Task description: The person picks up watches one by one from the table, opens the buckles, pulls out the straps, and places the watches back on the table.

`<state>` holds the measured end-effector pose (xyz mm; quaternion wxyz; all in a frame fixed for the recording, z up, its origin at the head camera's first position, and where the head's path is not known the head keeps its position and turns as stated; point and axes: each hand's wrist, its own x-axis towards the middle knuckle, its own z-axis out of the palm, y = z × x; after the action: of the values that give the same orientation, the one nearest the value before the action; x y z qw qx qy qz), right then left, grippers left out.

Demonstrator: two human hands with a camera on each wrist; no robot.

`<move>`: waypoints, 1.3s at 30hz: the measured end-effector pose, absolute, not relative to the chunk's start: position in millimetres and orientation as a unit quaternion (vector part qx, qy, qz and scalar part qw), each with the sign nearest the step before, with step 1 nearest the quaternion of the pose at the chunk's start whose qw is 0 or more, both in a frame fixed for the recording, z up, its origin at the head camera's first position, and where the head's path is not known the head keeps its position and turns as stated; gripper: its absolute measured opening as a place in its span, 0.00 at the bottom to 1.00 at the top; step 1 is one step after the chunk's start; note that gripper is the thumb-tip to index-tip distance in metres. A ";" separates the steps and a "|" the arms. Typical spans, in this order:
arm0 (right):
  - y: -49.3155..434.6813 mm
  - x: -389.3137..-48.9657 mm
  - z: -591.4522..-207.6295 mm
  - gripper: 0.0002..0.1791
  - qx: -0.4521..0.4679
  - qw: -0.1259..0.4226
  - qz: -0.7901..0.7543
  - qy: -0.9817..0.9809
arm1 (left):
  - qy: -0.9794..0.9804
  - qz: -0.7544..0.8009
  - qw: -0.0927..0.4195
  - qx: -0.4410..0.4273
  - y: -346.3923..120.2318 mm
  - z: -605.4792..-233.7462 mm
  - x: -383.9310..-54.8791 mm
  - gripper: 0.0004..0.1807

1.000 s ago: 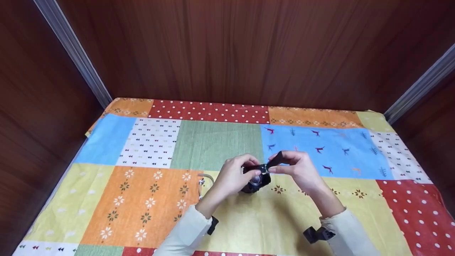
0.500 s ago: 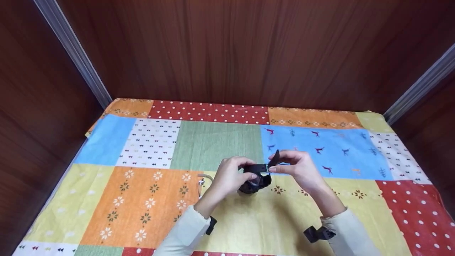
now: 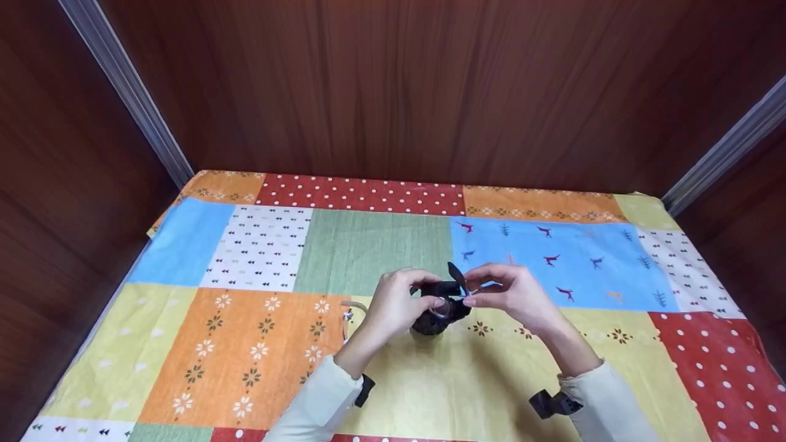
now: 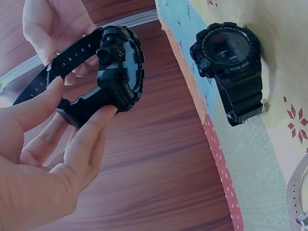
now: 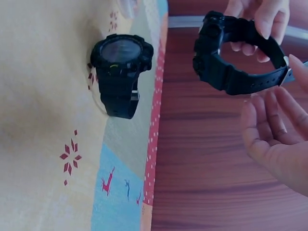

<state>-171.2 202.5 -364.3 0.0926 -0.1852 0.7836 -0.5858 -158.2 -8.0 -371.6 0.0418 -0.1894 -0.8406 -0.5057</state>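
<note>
A black sports watch (image 4: 120,72) with a chunky case is held up off the table, its strap forming a loop. My left hand (image 3: 399,301) grips the strap beside the case between thumb and fingers. At the other side, my right hand (image 3: 513,294) pinches the strap near its buckle (image 5: 287,70), where the strap's free end (image 3: 456,276) sticks up. A second black sports watch (image 5: 119,72), its strap fastened in a loop, stands on the table beneath; in the head view the held watch partly overlaps it.
To the left lies a watch with a pale strap (image 3: 356,305), partly hidden by my left forearm; its strap (image 4: 294,192) shows at the left wrist view's edge. A patchwork tablecloth (image 3: 245,344) covers the table. Dark wood panels (image 3: 393,92) enclose the back and sides.
The strap's free end has swung from leaning right to leaning left. My right hand has shifted slightly left and its fingers have moved along the strap. My left hand has barely moved.
</note>
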 end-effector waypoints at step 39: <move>199.2 -168.4 -369.0 0.12 -0.238 0.024 -0.502 0.831 | -0.851 -0.470 0.058 -0.226 -6.2 -378.0 -158.5 0.09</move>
<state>-168.4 199.2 -369.0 0.0240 -0.2383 0.8309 -0.5023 -158.5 -6.2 -378.0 0.0580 -0.2262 -0.8515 -0.4696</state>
